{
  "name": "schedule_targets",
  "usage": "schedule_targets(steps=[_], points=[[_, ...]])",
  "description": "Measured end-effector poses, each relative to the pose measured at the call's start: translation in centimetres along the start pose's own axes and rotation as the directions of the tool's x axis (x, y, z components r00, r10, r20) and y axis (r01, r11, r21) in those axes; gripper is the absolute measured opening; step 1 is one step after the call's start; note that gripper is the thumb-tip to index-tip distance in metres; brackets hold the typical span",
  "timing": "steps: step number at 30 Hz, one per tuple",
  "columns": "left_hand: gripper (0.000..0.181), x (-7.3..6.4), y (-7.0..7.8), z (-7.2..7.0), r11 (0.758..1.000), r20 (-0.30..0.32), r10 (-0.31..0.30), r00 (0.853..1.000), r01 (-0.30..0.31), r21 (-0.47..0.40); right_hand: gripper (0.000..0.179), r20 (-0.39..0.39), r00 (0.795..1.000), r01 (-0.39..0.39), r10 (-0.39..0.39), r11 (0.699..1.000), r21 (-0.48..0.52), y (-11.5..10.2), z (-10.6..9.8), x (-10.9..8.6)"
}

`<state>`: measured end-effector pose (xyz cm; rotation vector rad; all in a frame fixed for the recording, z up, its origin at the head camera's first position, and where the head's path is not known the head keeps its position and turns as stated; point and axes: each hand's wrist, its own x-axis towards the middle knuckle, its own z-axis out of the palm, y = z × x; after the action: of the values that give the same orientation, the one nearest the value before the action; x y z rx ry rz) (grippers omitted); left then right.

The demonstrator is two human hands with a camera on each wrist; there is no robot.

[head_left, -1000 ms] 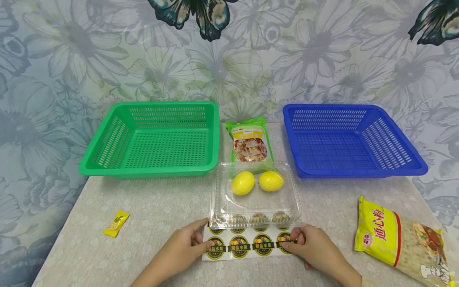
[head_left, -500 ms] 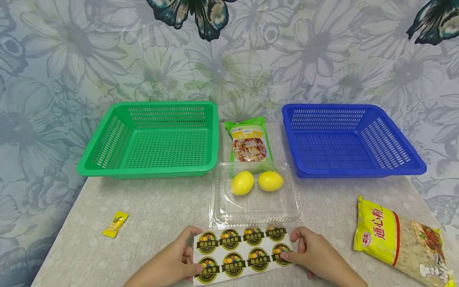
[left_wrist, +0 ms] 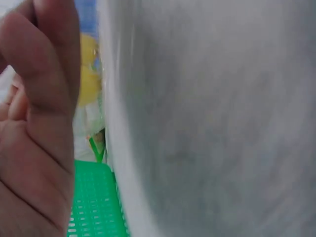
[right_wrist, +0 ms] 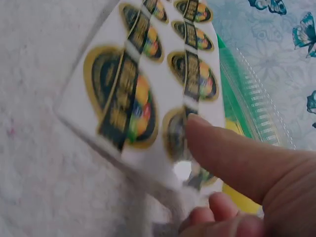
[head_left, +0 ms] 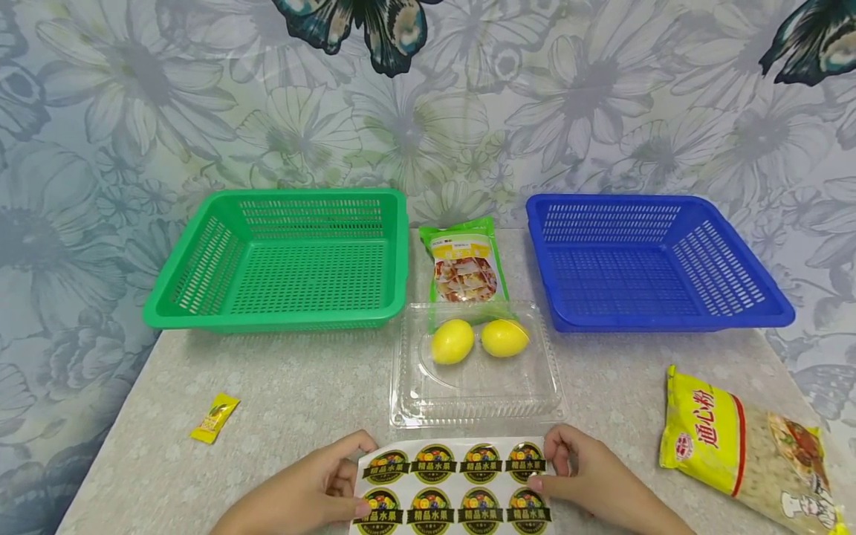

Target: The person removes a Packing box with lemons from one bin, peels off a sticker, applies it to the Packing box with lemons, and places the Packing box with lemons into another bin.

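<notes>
White label paper, printed with rows of round fruit stickers, is this sticker sheet (head_left: 457, 487), pinched at its left edge by the left hand (head_left: 304, 487) and at its right edge by the right hand (head_left: 585, 475), both thumbs on the printed face. Just beyond it sits a clear plastic container (head_left: 471, 409) with two lemons (head_left: 452, 342), in or on it I can't tell. Farther out I see a green basket (head_left: 274, 325), a blue basket (head_left: 669, 322) and, off to the right, a macaroni bag (head_left: 749, 446).

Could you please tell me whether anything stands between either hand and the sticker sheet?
Nothing visible does: the left hand and right hand hold the sticker sheet directly at opposite sides. The plastic box lies beyond it, not in between.
</notes>
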<state>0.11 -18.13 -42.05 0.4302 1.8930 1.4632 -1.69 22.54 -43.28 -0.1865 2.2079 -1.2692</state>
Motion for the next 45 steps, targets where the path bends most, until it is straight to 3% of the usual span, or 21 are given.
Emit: schedule_targets(steps=[3, 6, 9, 12, 14, 18, 24, 30, 35, 45], points=[[0.031, 0.0, 0.2, -0.3, 0.999, 0.005, 0.028, 1.000, -0.028, 0.033, 0.046, -0.013, 1.000, -0.015, 0.016, 1.000, 0.021, 0.2, -0.4, 0.0], [0.026, 0.0, 0.3, -0.4, 0.997, 0.008, 0.054, 0.999, -0.054, 0.062, 0.040, 0.074, 0.997, 0.016, -0.021, 0.998, 0.069, 0.4, -0.8, 0.0], [0.026, 0.2, 0.4, -0.4, 0.998, 0.032, 0.068, 0.997, -0.068, 0.001, 0.029, 0.194, 0.976, 0.065, -0.099, 0.983, 0.171, 0.6, -1.3, -0.1], [0.035, 0.2, 0.8, -0.2, 0.996, 0.044, 0.066, 0.997, -0.064, -0.061, 0.028, 0.233, 0.959, 0.105, -0.162, 0.965, 0.239, 0.7, -1.8, -0.2], [0.044, 0.1, 1.3, -0.2, 0.994, 0.041, 0.066, 0.997, -0.062, -0.092, 0.030, 0.198, 0.964, 0.128, -0.179, 0.960, 0.249, 0.5, -2.2, -0.4], [0.038, -0.1, 2.7, -0.2, 0.993, -0.013, 0.102, 0.995, -0.103, -0.051, 0.032, 0.060, 0.979, 0.174, -0.194, 0.956, 0.238, -0.4, -2.7, -0.9], [0.011, 0.9, 4.3, -0.4, 0.971, -0.145, 0.238, 0.960, -0.240, 0.006, 0.033, -0.099, 0.971, 0.232, -0.217, 0.953, 0.195, -1.9, -3.4, -1.0], [0.018, 2.1, 4.8, -0.1, 0.976, -0.251, 0.217, 0.943, -0.204, 0.075, 0.034, -0.127, 0.968, 0.234, -0.215, 0.958, 0.163, -2.3, -3.7, -0.6], [0.025, 2.7, 4.1, 0.4, 0.978, -0.276, 0.205, 0.939, -0.188, 0.088, 0.032, -0.120, 0.967, 0.240, -0.223, 0.959, 0.150, -1.8, -3.8, -0.4], [0.027, 3.0, 2.8, 1.3, 0.992, -0.220, 0.102, 0.970, -0.083, 0.094, 0.020, -0.164, 0.966, 0.214, -0.199, 0.974, 0.078, -0.7, -3.7, -0.6]])
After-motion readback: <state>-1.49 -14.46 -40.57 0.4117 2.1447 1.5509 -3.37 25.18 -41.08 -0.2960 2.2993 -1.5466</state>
